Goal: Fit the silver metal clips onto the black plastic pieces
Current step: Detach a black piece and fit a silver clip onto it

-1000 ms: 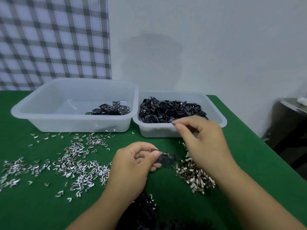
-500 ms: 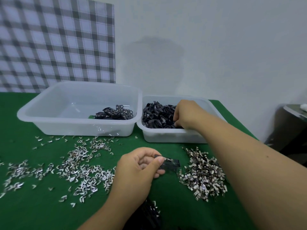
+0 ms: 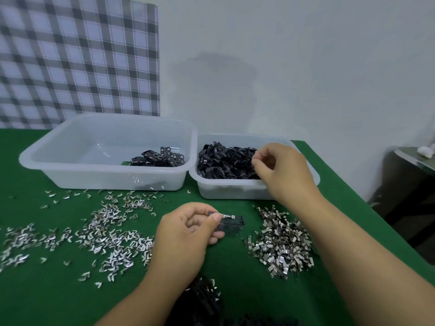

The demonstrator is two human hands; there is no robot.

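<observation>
One black piece [image 3: 231,224] pinched in left fingers [image 3: 213,219]; right fingers [image 3: 258,161] over tub [image 3: 235,195], grasp unclear

Left hand [image 3: 186,234] pinching, right hand [image 3: 282,172] outstretched, fingers curled

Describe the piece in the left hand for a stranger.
Over the green table, before the smaller clear tub, the left hand pinches a flat black piece. Unlike the tub's heaped pieces, it is held up, silver clips on its top edge.

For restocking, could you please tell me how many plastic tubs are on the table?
2. The larger tub sits left; the smaller tub right, under the right hand.
</observation>
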